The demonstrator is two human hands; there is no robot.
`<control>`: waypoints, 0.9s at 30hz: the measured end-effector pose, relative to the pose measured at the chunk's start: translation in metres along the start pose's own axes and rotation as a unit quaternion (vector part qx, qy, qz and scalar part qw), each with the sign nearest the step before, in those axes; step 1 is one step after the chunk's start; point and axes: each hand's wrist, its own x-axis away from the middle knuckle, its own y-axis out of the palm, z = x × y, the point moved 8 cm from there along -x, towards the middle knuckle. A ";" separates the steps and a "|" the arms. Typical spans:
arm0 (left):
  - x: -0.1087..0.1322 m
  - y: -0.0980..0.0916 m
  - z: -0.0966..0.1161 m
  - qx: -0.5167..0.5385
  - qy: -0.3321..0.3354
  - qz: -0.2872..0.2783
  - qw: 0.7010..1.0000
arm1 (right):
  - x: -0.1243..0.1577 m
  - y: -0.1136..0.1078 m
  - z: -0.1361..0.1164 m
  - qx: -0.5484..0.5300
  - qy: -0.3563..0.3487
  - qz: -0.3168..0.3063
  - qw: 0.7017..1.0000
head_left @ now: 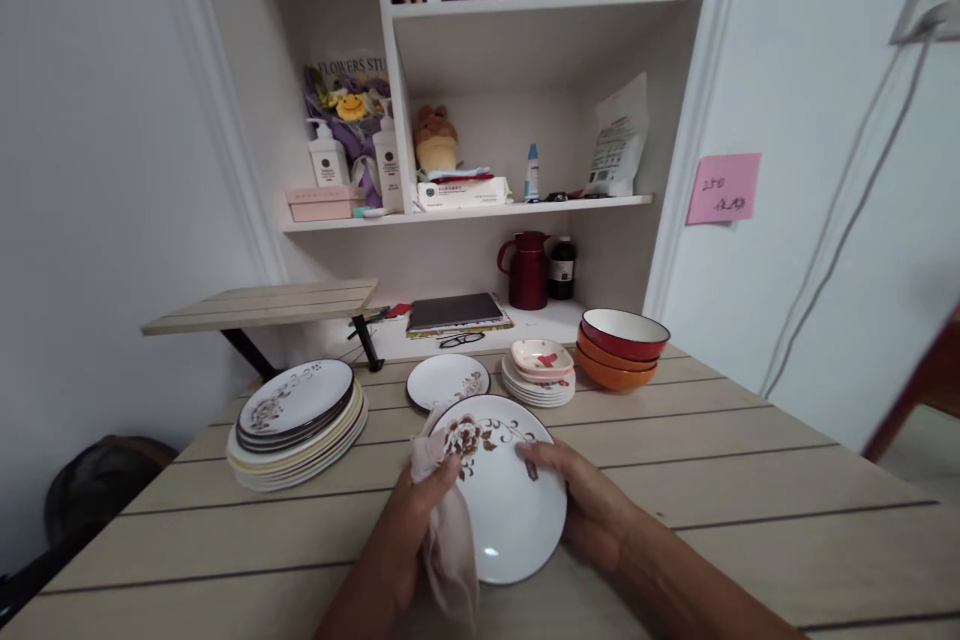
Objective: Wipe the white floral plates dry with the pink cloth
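Note:
A white plate (510, 510) with a dark rim and brown flowers is held up over the front of the table, between both hands. My left hand (416, 510) grips its left edge through a pale pink cloth (450, 545), thumb on the face. My right hand (592, 500) holds the right edge, its thumb on the face and its other fingers hidden behind. Just beyond lies a similar plate (442, 382). Farther left stands a tall stack of plates (296, 400).
Small dishes (541, 360) sit on a stack of little plates (538, 390), beside stacked red and orange bowls (619, 350). A raised wooden shelf (262, 303) stands at the back left. Glasses (461, 340), a laptop (456, 310) and a red jug (528, 275) are behind.

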 end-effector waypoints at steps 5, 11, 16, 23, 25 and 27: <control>0.005 0.003 -0.007 -0.009 -0.066 -0.048 0.997 | 0.009 0.009 0.000 0.025 0.007 -0.046 0.999; 0.005 0.004 -0.009 0.018 -0.066 -0.051 0.996 | 0.006 0.005 0.001 0.046 -0.050 0.017 0.998; 0.000 0.022 -0.025 0.122 -0.057 -0.047 0.990 | 0.004 -0.005 -0.001 -0.011 -0.099 0.129 0.987; -0.006 0.032 -0.035 0.155 -0.017 -0.034 0.987 | 0.002 -0.006 0.000 -0.046 -0.134 0.143 0.979; -0.005 0.022 -0.027 0.132 0.011 -0.009 0.991 | 0.005 0.000 0.000 -0.025 -0.120 0.111 0.986; -0.003 0.015 -0.017 0.112 0.038 -0.003 0.993 | 0.010 0.006 -0.004 0.005 -0.108 0.066 0.992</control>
